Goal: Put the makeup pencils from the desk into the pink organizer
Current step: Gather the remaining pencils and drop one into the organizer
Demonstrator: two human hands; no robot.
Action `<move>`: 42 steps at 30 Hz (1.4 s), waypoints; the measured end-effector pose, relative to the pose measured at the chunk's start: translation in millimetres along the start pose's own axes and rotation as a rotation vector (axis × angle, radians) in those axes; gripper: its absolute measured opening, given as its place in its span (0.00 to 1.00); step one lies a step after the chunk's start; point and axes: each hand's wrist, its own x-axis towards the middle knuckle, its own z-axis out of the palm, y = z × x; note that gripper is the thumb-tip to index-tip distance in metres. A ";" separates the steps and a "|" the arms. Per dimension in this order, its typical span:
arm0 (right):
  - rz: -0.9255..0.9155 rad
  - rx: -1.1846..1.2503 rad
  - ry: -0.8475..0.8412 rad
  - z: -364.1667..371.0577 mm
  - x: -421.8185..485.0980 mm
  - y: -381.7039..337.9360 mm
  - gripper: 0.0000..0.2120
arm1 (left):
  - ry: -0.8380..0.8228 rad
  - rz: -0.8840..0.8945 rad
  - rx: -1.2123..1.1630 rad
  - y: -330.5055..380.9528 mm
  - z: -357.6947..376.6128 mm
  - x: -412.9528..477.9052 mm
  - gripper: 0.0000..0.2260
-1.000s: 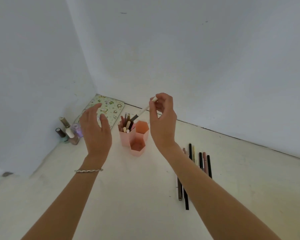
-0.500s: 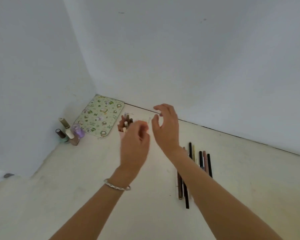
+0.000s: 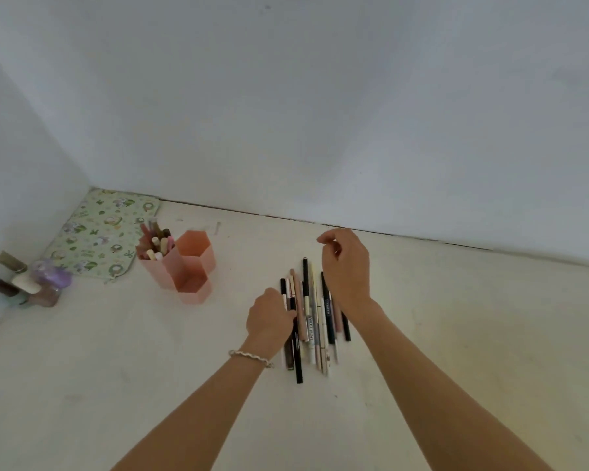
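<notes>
**Pale counter, pencils waiting their turn**

Cream-coloured and bare for the most part, the counter (image 3: 456, 334) is carrying everything, running back to a white wall. A green patterned mat (image 3: 102, 232) is lying in the far left corner, probably just out of the way. The pink organizer (image 3: 181, 263) is standing beside it, well apart from the loose pencils; its left compartment is already holding several pencils upright, while the other two look empty. The row of pencils (image 3: 312, 321) is lying side by side near the middle, so each can be taken singly. The right hand (image 3: 346, 266) is hovering over the row's far end, its grip loosely curled and holding nothing. The left hand (image 3: 269, 317) is reaching down at the row's left edge, fingers touching a dark pencil; whether the grip is closing on it I cannot tell. Small bottles (image 3: 24, 283) are clustering at far left.
</notes>
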 end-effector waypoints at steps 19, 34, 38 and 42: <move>0.073 -0.755 -0.673 48.5 -45.8 1.8 0.12 | 0.246 0.018 -0.667 -22.0 -89.5 7.7 0.08; 0.134 -0.673 -0.610 78.3 -65.1 6.2 0.01 | 0.160 0.020 -0.642 -30.5 -81.6 1.1 0.09; 0.129 -0.624 -0.564 81.5 -67.9 6.5 0.03 | 0.168 0.016 -0.640 -34.5 -87.3 -0.3 0.09; 0.118 -0.599 -0.549 81.6 -59.4 4.9 0.07 | 0.224 0.037 -0.668 -37.2 -101.3 -3.5 0.08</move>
